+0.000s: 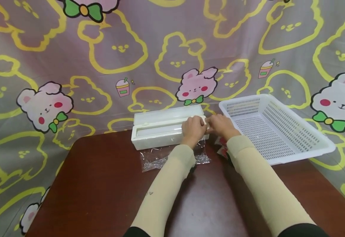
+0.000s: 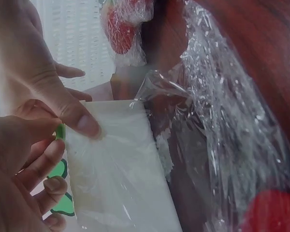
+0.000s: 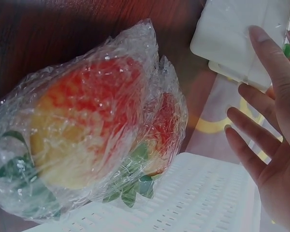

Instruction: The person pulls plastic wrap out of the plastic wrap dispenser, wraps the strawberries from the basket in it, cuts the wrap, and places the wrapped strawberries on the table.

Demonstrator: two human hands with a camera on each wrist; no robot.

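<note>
A white cling film box [image 1: 148,142] sits at the back of the table, its long lid [image 1: 166,114] raised. Clear film [image 1: 156,162] hangs over its front and lies crumpled on the table. My left hand [image 1: 192,129] grips the top edge near the right end, fingers curled; what lies under its fingertips is hidden. My right hand [image 1: 219,125] holds the same end. Its thumb [image 2: 87,124] presses the film-covered front wall, while several other fingers [image 3: 256,140] spread out past the end. Beside the box lie two film-wrapped, red-and-yellow peach-like fruits [image 3: 87,121] with green leaves.
A white perforated plastic basket [image 1: 305,153] stands at the right of the brown table [image 1: 101,184], close behind the right forearm. A patterned curtain [image 1: 148,39] hangs right behind the table. In the head view, the right sleeve [image 1: 243,148] partly covers the wrapped fruits.
</note>
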